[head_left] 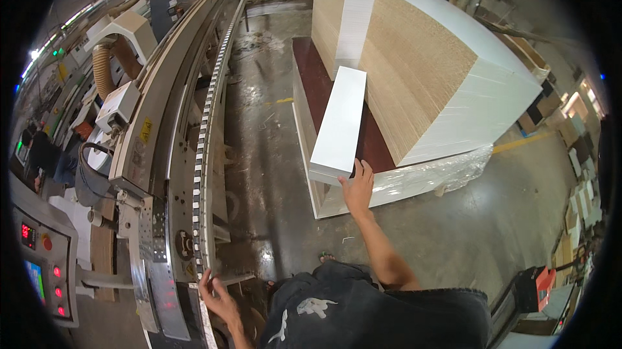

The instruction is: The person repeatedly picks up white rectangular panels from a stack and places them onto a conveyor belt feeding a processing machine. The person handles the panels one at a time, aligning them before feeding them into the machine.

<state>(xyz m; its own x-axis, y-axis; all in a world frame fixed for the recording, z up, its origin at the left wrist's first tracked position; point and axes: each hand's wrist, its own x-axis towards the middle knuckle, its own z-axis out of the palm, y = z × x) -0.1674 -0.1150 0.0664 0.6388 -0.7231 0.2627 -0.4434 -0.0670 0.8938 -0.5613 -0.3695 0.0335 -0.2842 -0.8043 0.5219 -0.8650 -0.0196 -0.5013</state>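
At the far left, the control panel (48,252) with its lit buttons and screen runs into the dark rim of the view, its outer edge cut off. Beyond it a person (44,155) in dark clothes is small and partly hidden by machinery, the hands too indistinct to make out. Next comes the long machine (139,148), a ribbed hose (102,72) bending down from its hood, then a track (205,116) of black and white blocks that narrows away into the background. At the track's near end is the left hand (219,298), fingers slightly apart and curved; I cannot tell whether the tips touch the metal or hover just over it. Across the floor (259,129), the white strips (340,116) lie lengthwise on a dark red board (311,77), beside the tall stack of panels (414,64). How many strips there are is hard to count. The right hand (360,188) is at their near end, thumb apart from the fingers; whether it grips or merely rests there, I cannot tell. Clear wrap (421,177) glares below the stack. Farther right, a red and black box (543,289) stands near blurred offcuts (576,210), which fade into the dark rim.
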